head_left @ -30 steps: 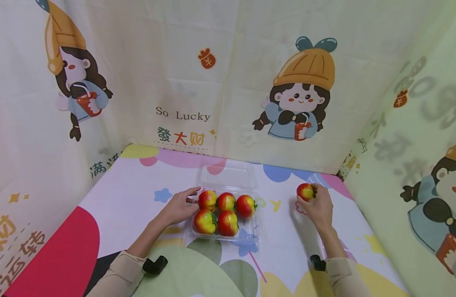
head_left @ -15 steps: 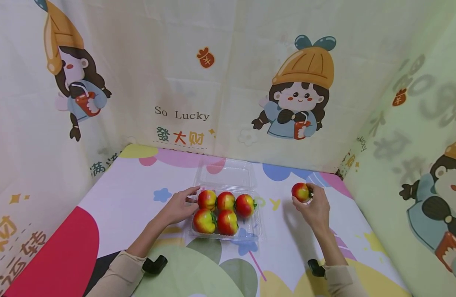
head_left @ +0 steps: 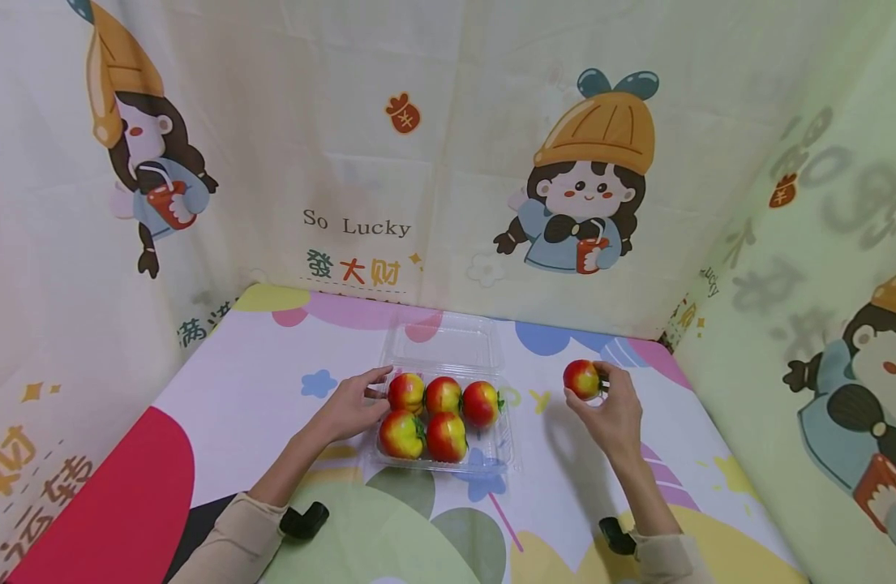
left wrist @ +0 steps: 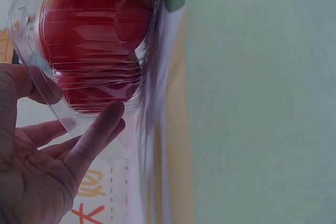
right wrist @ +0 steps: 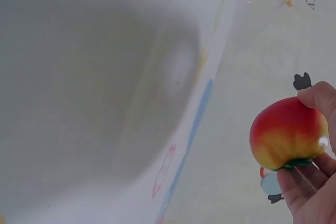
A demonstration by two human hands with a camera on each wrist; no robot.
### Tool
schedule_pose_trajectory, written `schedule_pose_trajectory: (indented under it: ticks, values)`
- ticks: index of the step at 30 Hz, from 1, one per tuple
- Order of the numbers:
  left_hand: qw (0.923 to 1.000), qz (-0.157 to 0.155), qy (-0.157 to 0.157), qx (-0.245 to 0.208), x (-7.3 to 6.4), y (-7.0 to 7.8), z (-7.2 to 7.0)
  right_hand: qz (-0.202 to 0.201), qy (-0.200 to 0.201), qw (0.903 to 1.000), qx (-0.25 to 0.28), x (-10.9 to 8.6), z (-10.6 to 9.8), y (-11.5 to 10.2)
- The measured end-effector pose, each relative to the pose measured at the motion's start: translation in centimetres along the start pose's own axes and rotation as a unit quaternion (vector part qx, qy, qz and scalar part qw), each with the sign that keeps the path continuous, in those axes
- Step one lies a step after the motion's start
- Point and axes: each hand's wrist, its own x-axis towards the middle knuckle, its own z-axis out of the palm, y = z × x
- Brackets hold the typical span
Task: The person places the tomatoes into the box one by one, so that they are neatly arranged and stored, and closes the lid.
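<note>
In the head view my right hand (head_left: 614, 412) holds a round red-and-yellow fruit (head_left: 580, 380), raised over the right part of the table. Its green leafy top shows in the right wrist view, where the thumb is on one side of the fruit (right wrist: 286, 134) and the fingers are on the other. An open clear plastic box (head_left: 495, 464) holds several matching fruits (head_left: 445, 436) in two rows, with a gap at its near right corner. My left hand (head_left: 354, 405) pinches the left rim of this box, its fingertips (left wrist: 109, 113) against the side wall.
The hinged lid (head_left: 443, 341) lies back behind the box. A patterned cloth covers the table (head_left: 272, 446). Printed curtains (head_left: 455, 162) rise along the back and both sides. Black straps (head_left: 305, 521) sit at both cuffs.
My right hand has carried its fruit a short way left, toward the box. The left hand and the box have stayed in place.
</note>
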Motion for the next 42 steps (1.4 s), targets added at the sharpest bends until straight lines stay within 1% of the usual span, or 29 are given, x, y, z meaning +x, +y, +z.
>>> schedule_pose_trajectory:
  ticks: [14,30,36,42]
  values:
    - [1.0000,-0.002,0.001,0.003,0.0,0.3,0.0,-0.018,0.001,0.9998,0.011,-1.3,0.1,-1.6]
    - [0.9999,-0.016,0.002,0.000,0.0,0.3,0.2,-0.041,0.003,0.9991,0.006,-2.5,0.4,-3.1]
    - [0.9998,-0.021,0.003,-0.003,0.0,0.4,0.2,-0.044,-0.001,0.9989,0.019,-2.9,0.5,-3.6]
    - [0.9999,-0.016,0.005,0.001,0.1,0.2,0.2,-0.052,0.000,0.9985,0.018,-3.1,0.5,-4.1]
